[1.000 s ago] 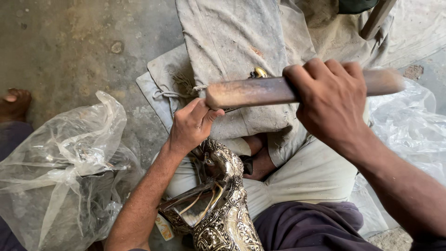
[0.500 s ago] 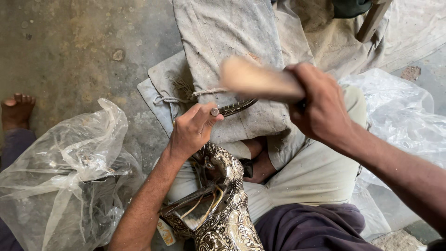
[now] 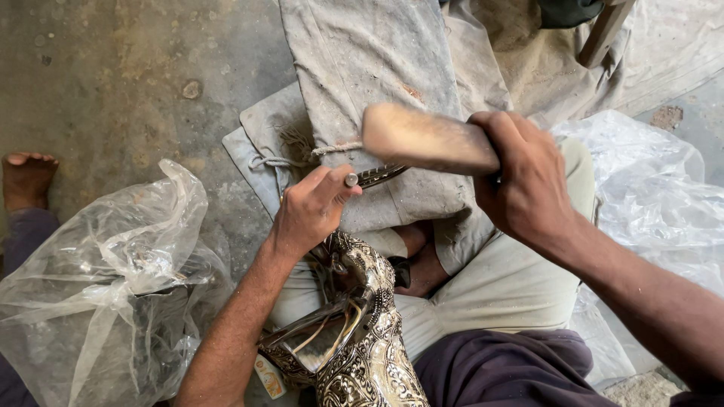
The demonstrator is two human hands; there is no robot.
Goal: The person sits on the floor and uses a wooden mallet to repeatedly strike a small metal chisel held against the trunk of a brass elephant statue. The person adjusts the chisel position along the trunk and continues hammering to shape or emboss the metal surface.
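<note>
Over grey cloth (image 3: pixel 362 68): right hand (image 3: pixel 528 185) grip tight round blurred wooden mallet (image 3: pixel 422 139); left hand (image 3: pixel 309 211) pinches half-hidden punch (image 3: pixel 351 180).

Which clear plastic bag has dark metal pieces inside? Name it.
The crumpled, knotted plastic bag beside the left hand's forearm: dark curved pieces show through it. The plastic sheet by the right hand shows none.
</note>
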